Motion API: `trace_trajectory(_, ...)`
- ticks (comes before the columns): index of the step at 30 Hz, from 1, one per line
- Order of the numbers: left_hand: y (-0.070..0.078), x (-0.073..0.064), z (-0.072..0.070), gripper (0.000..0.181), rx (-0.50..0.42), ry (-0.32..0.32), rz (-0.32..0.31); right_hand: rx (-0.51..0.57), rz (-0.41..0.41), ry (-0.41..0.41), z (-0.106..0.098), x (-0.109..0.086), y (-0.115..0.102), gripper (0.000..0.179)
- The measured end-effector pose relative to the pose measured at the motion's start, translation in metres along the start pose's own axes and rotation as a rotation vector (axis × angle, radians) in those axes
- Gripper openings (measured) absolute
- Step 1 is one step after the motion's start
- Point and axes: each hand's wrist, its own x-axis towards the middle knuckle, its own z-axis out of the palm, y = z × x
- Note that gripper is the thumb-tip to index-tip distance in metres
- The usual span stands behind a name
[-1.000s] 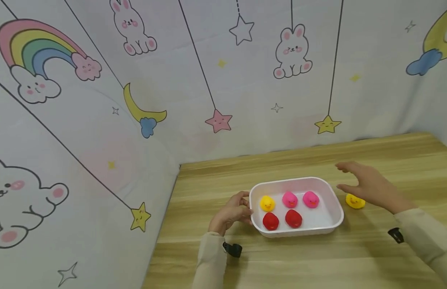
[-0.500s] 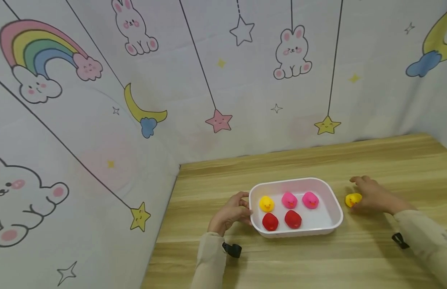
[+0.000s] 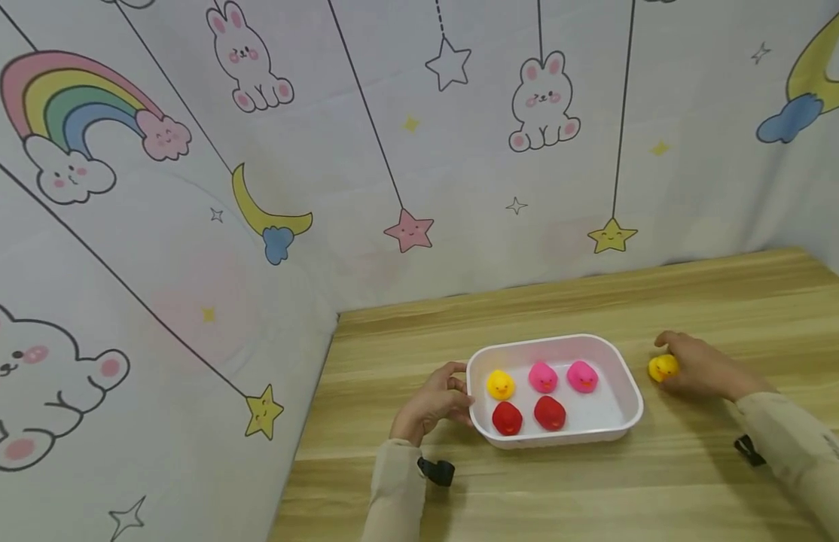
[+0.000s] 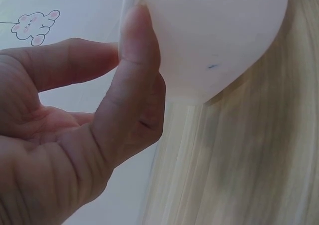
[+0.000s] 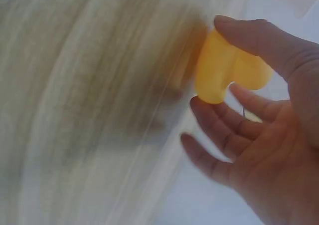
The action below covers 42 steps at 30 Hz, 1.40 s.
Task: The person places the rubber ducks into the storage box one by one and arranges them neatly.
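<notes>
A white plastic tray [image 3: 599,410] stands on the table, and my left hand [image 3: 436,403] grips its left end. Up close in the left wrist view, the thumb [image 4: 132,45] lies against the tray's outer wall and the index fingertip meets its edge. To the right of the tray, my right hand [image 3: 703,369] pinches a yellow rubber duck [image 3: 662,368] just above the wood. The right wrist view has this duck [image 5: 214,70] between thumb and fingers. Inside the tray are another yellow duck [image 3: 501,385], two pink ducks [image 3: 543,377] and two red ducks [image 3: 507,418].
The wood-grain table [image 3: 528,497] ends at a white cloth backdrop [image 3: 480,173] printed with rabbits and stars, behind and on the left. Black straps [image 3: 436,472] sit at both wrists.
My right hand has come down onto the yellow duck outside the tray, taken hold of it and raised it slightly. My left hand stays at the tray.
</notes>
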Motion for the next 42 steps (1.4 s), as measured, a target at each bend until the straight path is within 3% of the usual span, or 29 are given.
trace_trajectory(11, -0.002, -0.002, 0.000, 0.060, -0.006, -0.002, -0.017, 0.204, -0.027, 0.087, -0.010, -0.005, -0.003, 0.065)
trace_trajectory(20, -0.001, 0.000, 0.001, 0.061, -0.006, -0.013, -0.012, 0.476, 0.089, 0.075, -0.019, -0.012, -0.005, 0.058)
trace_trajectory(25, 0.000, 0.001, 0.003, 0.061, 0.004, -0.013, -0.017, 0.620, 0.095, 0.095, -0.021, -0.013, -0.010, 0.055)
trace_trajectory(42, 0.005, -0.002, 0.000, 0.062, 0.049, -0.017, -0.006, 0.724, -0.029, 0.044, -0.035, 0.007, -0.057, 0.056)
